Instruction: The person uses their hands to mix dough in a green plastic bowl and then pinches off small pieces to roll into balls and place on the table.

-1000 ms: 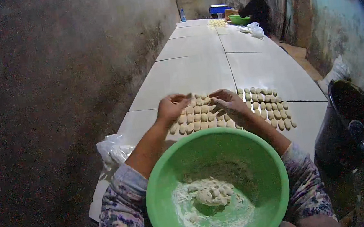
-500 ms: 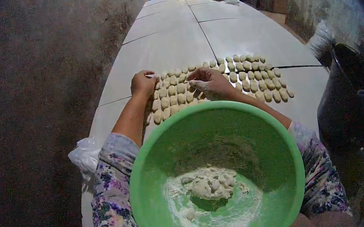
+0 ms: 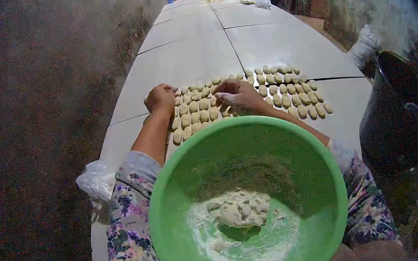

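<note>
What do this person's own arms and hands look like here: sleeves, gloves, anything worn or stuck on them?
Both hands are bare, without gloves. The left hand and right hand show no rings or watch that can be made out; the right looks dusted with white flour. Both forearms are uncovered, with floral sleeves in purple, pink and white pushed up near the elbows.

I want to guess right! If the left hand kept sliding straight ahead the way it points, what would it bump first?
Probably the small dough pieces: the left hand points toward the top-left corner of those rows on the white table. Depth is hard to judge.

Small pale dough pieces (image 3: 247, 98) lie in rows on the white table (image 3: 193, 53).
</note>
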{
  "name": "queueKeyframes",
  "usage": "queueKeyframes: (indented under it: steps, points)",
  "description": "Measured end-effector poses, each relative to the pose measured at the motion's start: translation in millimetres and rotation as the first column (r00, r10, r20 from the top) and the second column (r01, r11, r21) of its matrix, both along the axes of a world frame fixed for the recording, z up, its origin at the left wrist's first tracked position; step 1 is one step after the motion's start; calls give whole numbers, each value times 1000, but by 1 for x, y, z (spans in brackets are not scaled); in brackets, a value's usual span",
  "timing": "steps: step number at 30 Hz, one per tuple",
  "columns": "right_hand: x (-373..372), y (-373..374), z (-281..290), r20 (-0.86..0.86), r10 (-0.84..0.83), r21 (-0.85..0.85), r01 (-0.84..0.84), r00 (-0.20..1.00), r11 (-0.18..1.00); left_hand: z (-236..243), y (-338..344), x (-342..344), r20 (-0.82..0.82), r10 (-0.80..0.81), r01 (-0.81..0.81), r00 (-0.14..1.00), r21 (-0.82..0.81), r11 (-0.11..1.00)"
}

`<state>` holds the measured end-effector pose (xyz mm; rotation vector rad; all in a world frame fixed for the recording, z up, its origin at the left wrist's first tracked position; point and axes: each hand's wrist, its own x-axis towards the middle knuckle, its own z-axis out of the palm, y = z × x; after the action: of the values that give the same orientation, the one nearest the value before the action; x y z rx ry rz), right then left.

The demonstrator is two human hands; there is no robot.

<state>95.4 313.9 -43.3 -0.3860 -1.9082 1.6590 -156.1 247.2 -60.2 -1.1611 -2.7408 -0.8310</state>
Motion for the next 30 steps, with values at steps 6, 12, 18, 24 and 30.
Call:
queueKeyframes:
  steps: [6, 12, 18, 24, 30]
  points:
    - [6, -10, 27, 174, 82, -7, -82, 981, 997, -1, -32, -2, 268, -153, 29, 951, 415, 909]
    - [60, 21, 62, 161, -10, 24, 6, 987, 1000, 79, -96, 83, 438, -644, 416, 628, 511, 752]
    - [121, -65, 140, 199, -106, 569, -26, 974, 822, 147, -193, 149, 398, -792, 613, 462, 502, 610]
    - [145, -151, 124, 512, 68, 735, -478, 856, 482, 155, -237, 206, 478, -745, 690, 466, 330, 644]
    - [107, -185, 57, 691, 169, 667, -710, 702, 225, 135, -232, 213, 379, -713, 653, 589, 296, 697]
